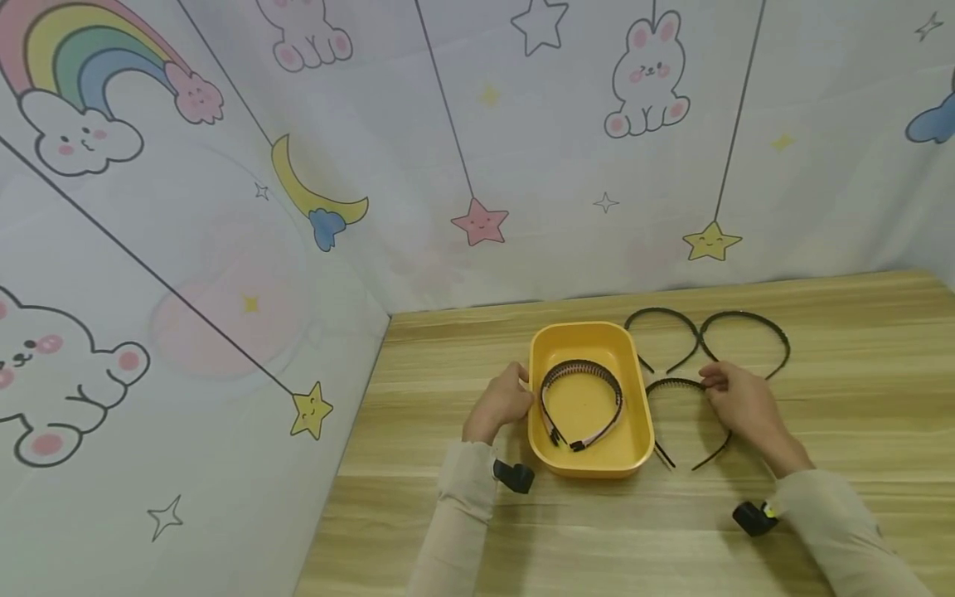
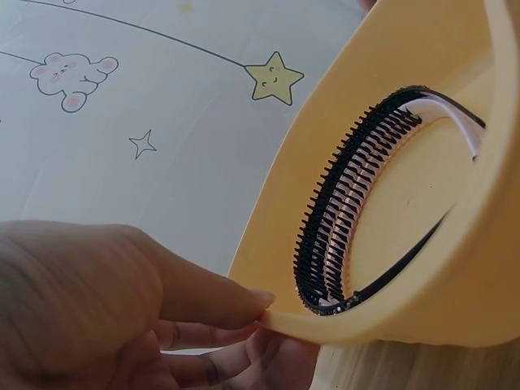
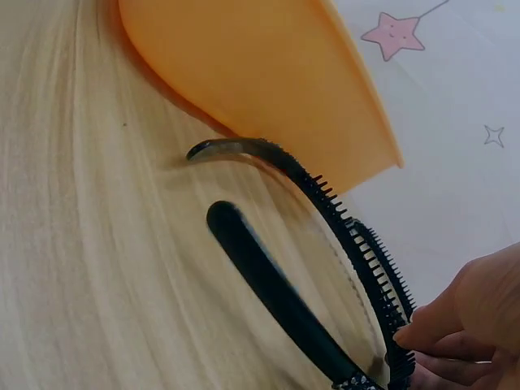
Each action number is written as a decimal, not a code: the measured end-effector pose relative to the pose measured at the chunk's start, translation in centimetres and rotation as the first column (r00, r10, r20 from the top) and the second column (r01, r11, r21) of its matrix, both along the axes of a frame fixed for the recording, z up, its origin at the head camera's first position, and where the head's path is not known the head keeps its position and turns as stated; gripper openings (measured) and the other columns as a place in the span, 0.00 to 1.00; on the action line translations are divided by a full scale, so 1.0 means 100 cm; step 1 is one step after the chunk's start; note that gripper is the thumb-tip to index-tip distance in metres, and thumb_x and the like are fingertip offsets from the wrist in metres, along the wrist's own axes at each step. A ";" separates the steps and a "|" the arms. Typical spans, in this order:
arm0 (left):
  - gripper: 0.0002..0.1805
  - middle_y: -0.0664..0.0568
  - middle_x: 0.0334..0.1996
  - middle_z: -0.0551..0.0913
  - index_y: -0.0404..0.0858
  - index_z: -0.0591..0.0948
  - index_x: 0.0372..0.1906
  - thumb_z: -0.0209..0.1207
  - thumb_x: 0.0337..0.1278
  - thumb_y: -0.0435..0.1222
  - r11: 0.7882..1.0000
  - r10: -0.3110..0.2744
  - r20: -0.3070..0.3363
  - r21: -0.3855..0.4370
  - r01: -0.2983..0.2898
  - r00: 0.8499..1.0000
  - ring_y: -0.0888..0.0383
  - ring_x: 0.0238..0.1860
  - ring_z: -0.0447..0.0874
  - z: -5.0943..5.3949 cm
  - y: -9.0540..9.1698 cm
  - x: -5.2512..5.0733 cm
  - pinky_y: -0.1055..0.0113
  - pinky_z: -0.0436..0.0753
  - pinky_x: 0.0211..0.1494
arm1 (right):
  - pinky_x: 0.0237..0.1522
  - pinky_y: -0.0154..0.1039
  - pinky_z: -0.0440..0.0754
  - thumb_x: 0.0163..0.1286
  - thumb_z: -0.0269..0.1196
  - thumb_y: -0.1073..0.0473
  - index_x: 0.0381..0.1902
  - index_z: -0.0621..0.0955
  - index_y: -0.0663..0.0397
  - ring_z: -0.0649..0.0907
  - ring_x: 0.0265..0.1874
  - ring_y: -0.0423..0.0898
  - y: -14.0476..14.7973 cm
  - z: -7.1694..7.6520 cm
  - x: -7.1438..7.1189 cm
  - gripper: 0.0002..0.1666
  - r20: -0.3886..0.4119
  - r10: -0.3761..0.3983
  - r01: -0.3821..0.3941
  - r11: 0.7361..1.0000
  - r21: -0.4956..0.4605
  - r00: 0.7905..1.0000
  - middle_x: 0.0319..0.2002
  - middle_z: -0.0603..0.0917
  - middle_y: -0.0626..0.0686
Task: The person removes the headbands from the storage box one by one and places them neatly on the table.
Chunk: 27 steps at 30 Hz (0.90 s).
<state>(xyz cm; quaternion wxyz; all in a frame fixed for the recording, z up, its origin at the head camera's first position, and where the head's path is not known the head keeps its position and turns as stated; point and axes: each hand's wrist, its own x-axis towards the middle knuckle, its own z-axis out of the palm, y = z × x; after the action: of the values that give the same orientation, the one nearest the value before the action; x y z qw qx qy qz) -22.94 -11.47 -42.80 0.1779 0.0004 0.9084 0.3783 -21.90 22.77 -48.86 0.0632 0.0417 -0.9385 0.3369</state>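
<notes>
My left hand (image 1: 501, 401) pinches the left rim of a yellow plastic box (image 1: 592, 471) between thumb and fingers; in the left wrist view the thumb (image 2: 219, 301) lies over that rim. Inside the box, a black toothed headband (image 2: 333, 195) lies with a pale pink one (image 2: 443, 107), their open ends toward me. Just right of the box, my right hand (image 1: 746, 408) pinches another black toothed headband (image 3: 335, 218) by its curved top. Its ends point toward me in the head view.
Behind the held headband, two more black headbands lie on the wooden table (image 1: 418, 464), one at the left (image 1: 662, 310) and one at the right (image 1: 748, 313). A white cloth wall (image 1: 552, 249) with cartoon prints stands along the table's back and left.
</notes>
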 end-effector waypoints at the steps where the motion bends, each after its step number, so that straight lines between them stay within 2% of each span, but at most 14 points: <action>1: 0.16 0.48 0.29 0.80 0.36 0.69 0.53 0.53 0.61 0.32 1.000 0.000 0.001 0.000 0.000 1.000 0.53 0.28 0.79 0.000 0.000 0.000 0.64 0.73 0.35 | 0.41 0.56 0.77 0.62 0.51 0.72 0.48 0.78 0.70 0.82 0.40 0.63 -0.001 -0.001 0.000 0.17 0.001 -0.001 0.001 1.000 0.001 1.000 0.40 0.84 0.67; 13: 0.16 0.49 0.28 0.80 0.36 0.69 0.54 0.53 0.62 0.32 1.000 0.000 0.002 0.002 0.000 1.000 0.49 0.31 0.81 0.000 -0.001 0.001 0.64 0.72 0.34 | 0.42 0.57 0.76 0.62 0.52 0.73 0.47 0.78 0.71 0.82 0.40 0.64 -0.006 -0.003 -0.002 0.16 -0.011 -0.002 0.002 1.000 0.009 1.000 0.39 0.84 0.67; 27: 0.15 0.49 0.27 0.80 0.37 0.69 0.53 0.53 0.62 0.33 1.000 -0.005 0.005 -0.008 0.005 1.000 0.53 0.29 0.80 0.002 0.000 0.001 0.65 0.73 0.34 | 0.42 0.55 0.77 0.62 0.55 0.73 0.48 0.77 0.72 0.81 0.39 0.62 -0.008 -0.004 -0.002 0.16 -0.007 -0.007 0.008 1.000 0.004 1.000 0.40 0.83 0.67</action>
<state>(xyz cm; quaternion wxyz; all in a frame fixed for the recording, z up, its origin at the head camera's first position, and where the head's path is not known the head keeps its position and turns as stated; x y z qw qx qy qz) -22.87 -11.51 -42.59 0.1811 0.0013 0.9094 0.3743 -22.10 21.99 -49.22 0.0676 0.0394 -0.9392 0.3345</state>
